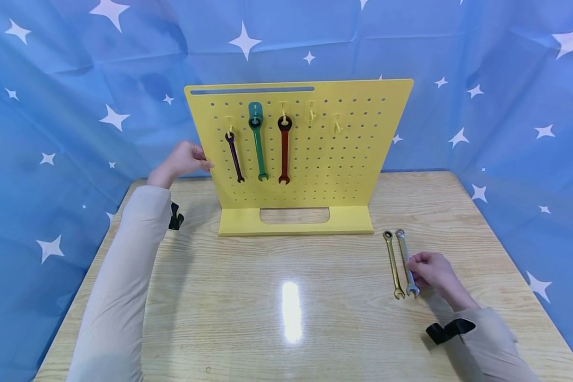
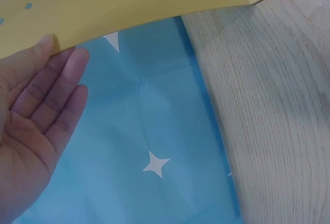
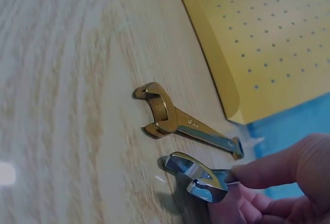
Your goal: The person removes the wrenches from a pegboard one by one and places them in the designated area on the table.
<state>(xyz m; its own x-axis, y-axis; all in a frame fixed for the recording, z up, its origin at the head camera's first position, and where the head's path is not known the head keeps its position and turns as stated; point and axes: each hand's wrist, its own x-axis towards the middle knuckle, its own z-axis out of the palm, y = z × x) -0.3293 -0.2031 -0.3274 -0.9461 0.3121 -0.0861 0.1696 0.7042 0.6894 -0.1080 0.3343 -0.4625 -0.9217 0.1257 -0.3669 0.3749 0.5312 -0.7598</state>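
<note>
My left hand (image 1: 183,159) pinches the left edge of a yellow pegboard (image 1: 334,175); the left wrist view shows the thumb on its front and fingertips behind the edge. At the right, my right hand (image 1: 432,270) pinches the shank of a silver combination wrench (image 1: 403,246) between thumb and fingers. In the right wrist view the open end of this wrench appears slightly above the table. Just left of it lies a gold combination wrench (image 1: 393,262). From pegboard hooks hang a purple wrench (image 1: 235,159), a green wrench (image 1: 259,151) and a red wrench (image 1: 284,151).
Two yellow hooks, one (image 1: 311,112) beside the red wrench and another (image 1: 336,124) farther right, hold nothing. The pegboard stands on its base (image 1: 296,229) at the back of the wooden table (image 1: 229,307). A blue star-patterned cloth (image 1: 458,63) surrounds the table's back and sides.
</note>
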